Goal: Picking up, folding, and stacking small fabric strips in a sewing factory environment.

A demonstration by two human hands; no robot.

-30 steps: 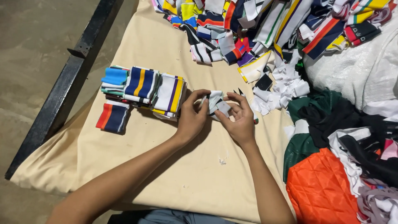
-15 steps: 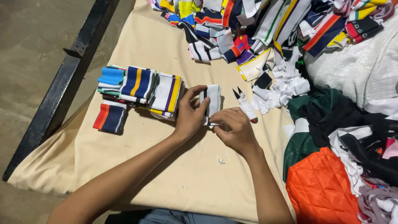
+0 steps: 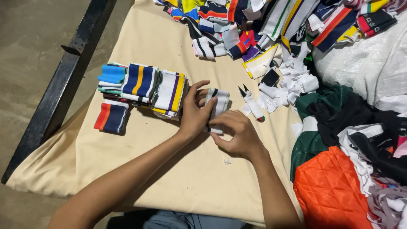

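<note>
**Both hands on a folded striped band**

The left hand (image 3: 196,113) and the right hand (image 3: 237,135) both grasp a small white knitted band with dark stripes (image 3: 217,105), pressed flat on the beige cloth-covered table (image 3: 169,169). Just left of it stand neat stacks of folded striped bands (image 3: 142,87). Small thread snips with white handle (image 3: 251,104) lie just right. A loose heap of colourful striped bands (image 3: 263,25) is further away.

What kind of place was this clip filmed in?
Probably a garment workshop sorting bench: a cloth-covered table, stacks of striped knit collar pieces, a heap of unsorted ones, and thread snips.
</note>
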